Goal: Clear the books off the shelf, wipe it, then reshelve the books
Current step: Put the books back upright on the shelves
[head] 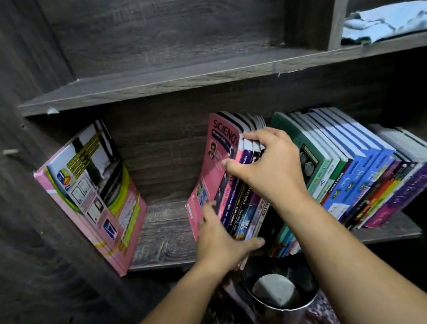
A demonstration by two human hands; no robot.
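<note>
A dark wooden shelf [162, 238] holds books. A pink book [90, 201] leans against the left wall, with a gap beside it. In the middle stands a bundle of thin books fronted by a pink SCIENCE book [218, 158]. My right hand [266, 160] grips the top of this bundle, fingers over the upper edges. My left hand [222, 239] holds the bundle's lower front edge, thumb under the spines. To the right, a row of green, blue and purple books [355, 168] leans leftward.
The upper shelf board [170, 78] is bare on the left; a light blue cloth [394, 21] lies in the compartment at the upper right. Below the shelf, a round metal container [279, 291] with a grey block stands on a patterned floor covering.
</note>
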